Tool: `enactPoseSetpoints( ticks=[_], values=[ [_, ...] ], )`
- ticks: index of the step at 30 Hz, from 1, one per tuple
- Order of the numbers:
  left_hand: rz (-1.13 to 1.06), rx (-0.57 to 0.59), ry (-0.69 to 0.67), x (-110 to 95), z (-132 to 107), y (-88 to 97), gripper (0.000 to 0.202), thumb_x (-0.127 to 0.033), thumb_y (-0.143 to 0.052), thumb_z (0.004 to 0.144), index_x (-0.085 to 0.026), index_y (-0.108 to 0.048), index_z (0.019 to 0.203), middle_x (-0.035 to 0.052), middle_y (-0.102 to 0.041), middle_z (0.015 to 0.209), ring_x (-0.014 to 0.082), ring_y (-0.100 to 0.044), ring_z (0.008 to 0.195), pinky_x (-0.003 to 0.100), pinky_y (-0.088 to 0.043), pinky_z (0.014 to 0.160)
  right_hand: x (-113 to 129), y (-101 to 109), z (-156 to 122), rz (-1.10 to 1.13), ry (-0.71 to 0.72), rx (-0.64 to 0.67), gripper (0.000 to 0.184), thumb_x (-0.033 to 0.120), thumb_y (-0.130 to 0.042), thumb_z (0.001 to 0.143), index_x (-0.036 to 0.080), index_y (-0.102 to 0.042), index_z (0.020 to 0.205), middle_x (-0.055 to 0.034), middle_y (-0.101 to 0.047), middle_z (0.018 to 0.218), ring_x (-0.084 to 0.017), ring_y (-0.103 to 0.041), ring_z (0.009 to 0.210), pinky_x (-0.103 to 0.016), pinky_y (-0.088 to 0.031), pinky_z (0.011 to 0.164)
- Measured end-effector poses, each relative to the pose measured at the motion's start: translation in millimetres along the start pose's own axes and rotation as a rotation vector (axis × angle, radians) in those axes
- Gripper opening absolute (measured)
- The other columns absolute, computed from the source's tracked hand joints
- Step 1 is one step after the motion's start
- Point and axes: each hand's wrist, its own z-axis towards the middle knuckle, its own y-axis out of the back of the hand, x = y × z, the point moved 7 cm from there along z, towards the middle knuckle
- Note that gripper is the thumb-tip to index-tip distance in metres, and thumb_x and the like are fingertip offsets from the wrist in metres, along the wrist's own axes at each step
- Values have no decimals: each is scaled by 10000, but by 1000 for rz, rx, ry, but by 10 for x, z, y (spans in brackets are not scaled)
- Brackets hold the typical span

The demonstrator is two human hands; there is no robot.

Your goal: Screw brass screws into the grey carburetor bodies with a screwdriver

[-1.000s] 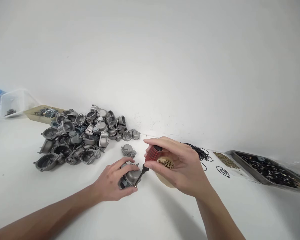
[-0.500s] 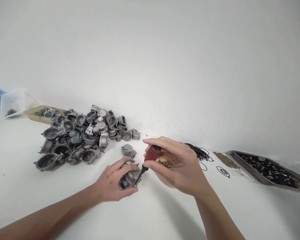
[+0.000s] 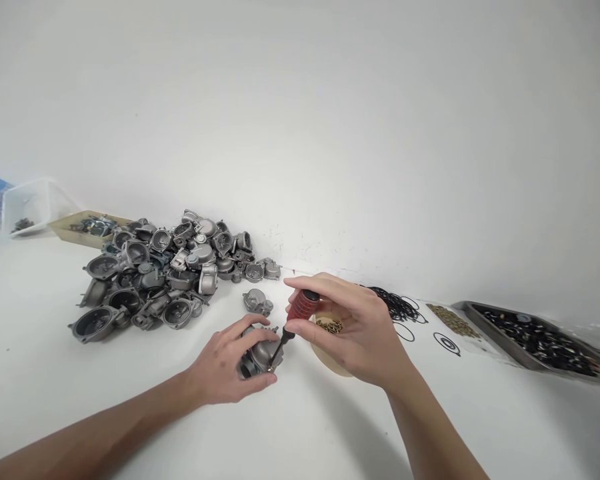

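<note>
A grey metal carburetor (image 3: pixel 264 351) lies on the white table, partly covered by my fingers. My left hand (image 3: pixel 230 367) grips it from the left, with fingers over its top and the thumb along its near side. In my right hand (image 3: pixel 353 327) is a screwdriver (image 3: pixel 303 307) with a red and black handle, held between thumb and fingers. Its dark shaft slants down to a small brass-coloured screw (image 3: pixel 271 369) at the carburetor's near edge. Just behind lies a loose grey float bowl (image 3: pixel 255 300). A round tan dish (image 3: pixel 327 360) of brass screws (image 3: pixel 330 325) is partly hidden by my right hand.
Many grey metal carburetor parts (image 3: pixel 150 273) are heaped at the left. A yellowish tray (image 3: pixel 63 230) and a clear bin (image 3: pixel 25 203) stand beyond. Rightward lie black rubber rings (image 3: pixel 400 307), brass pieces (image 3: pixel 453 320) and a metal tray (image 3: pixel 530 360) of dark parts.
My right hand and the screwdriver have shifted very slightly left, and the handle appears turned a little. My left hand and the carburetor have barely moved.
</note>
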Motion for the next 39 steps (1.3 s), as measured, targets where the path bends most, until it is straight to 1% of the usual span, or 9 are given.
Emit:
enactPoseSetpoints(
  ticks=[6,13,16,19,26,28,34,37,39],
  values=[
    [-30,10,24,-6,9,5,421,-439,-718,884,-308,-594,1265,73,-584,1435,293,-704,1136,444,-622,882,3,-32,0,7,15,18,417,161,-791,916,303,-721,1303,-18,-744,950,-145,-707,822,-294,-685,742],
    [-60,-118,-123,-108,3,106,432,-412,-713,910,-252,-567,1283,154,-593,1386,339,-594,1279,503,-549,1017,-6,-44,3,25,30,26,443,154,-802,910,307,-713,1316,-10,-750,986,-126,-702,826,-271,-678,751],
    [-107,-141,-126,-102,-1,120,457,-423,-730,901,-250,-539,1280,159,-590,1391,337,-591,1280,512,-541,1019,-25,-56,-1,46,11,33,437,162,-796,915,306,-713,1319,-17,-746,1003,-130,-705,841,-278,-681,751],
    [-144,-113,-103,-94,4,96,432,-429,-749,884,-246,-559,1227,154,-596,1392,339,-595,1270,508,-542,1011,-39,-67,-4,50,-1,38,427,161,-791,916,299,-718,1314,-24,-748,999,-142,-710,854,-294,-687,754],
    [-303,-68,14,-65,23,73,227,-324,-711,897,-259,-624,1096,96,-615,1340,299,-625,1213,467,-530,1008,-48,-77,-2,42,31,44,438,144,-796,912,290,-713,1316,-10,-747,980,-127,-702,853,-265,-675,753],
    [-334,-49,34,-42,21,61,255,-323,-734,881,-265,-628,1105,94,-597,1357,301,-624,1219,471,-523,1017,-29,-54,1,37,56,35,456,135,-802,907,296,-709,1324,-7,-746,984,-123,-705,853,-259,-669,760],
    [-299,12,36,34,4,5,481,-287,-873,762,-291,-612,1166,86,-561,1406,331,-595,1279,481,-496,1055,11,71,3,59,78,-25,501,105,-800,901,324,-707,1342,-15,-740,973,-142,-715,829,-298,-669,750],
    [-283,38,46,52,0,-32,501,-261,-885,750,-293,-601,1161,84,-534,1434,326,-608,1264,459,-516,1024,-6,83,-1,68,66,-38,501,93,-796,900,323,-713,1337,-18,-731,967,-143,-715,831,-301,-673,755],
    [-301,56,89,68,0,-53,467,-221,-854,769,-293,-595,1150,83,-497,1470,302,-632,1222,435,-536,985,-16,65,-2,59,63,-27,502,89,-794,901,325,-710,1336,-15,-732,987,-133,-715,839,-281,-670,763]
  ],
)
